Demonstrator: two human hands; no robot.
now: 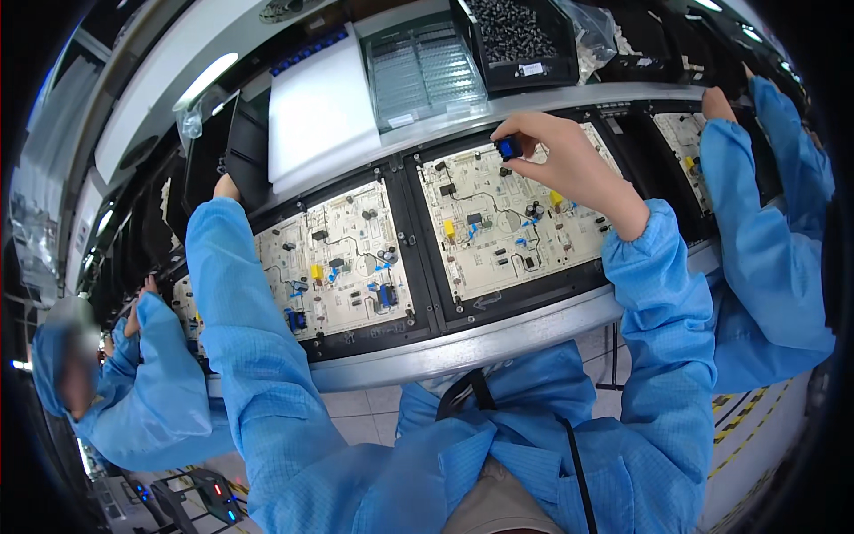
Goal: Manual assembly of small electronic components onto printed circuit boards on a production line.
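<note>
My right hand [574, 165] pinches a small block-shaped blue-and-black electronic component [508, 148] between thumb and fingers. It holds the component above the upper part of the right circuit board [480, 267], a pale board carrying yellow, blue and black parts. My left hand [227, 189] reaches past the left circuit board [347, 222] to a black bin [247, 151]; its fingers are mostly hidden, so what it touches cannot be made out. Blue-and-black blocks [386, 295] of a similar look sit along the left board's near edge. Both boards lie in black frames.
Behind the boards stand a white sheet or panel [320, 111], a clear ribbed tray [425, 71] and a black bin of small dark parts [520, 36]. A metal rail [463, 356] runs along the near edge. Blue-sleeved co-workers [756, 205] work on either side.
</note>
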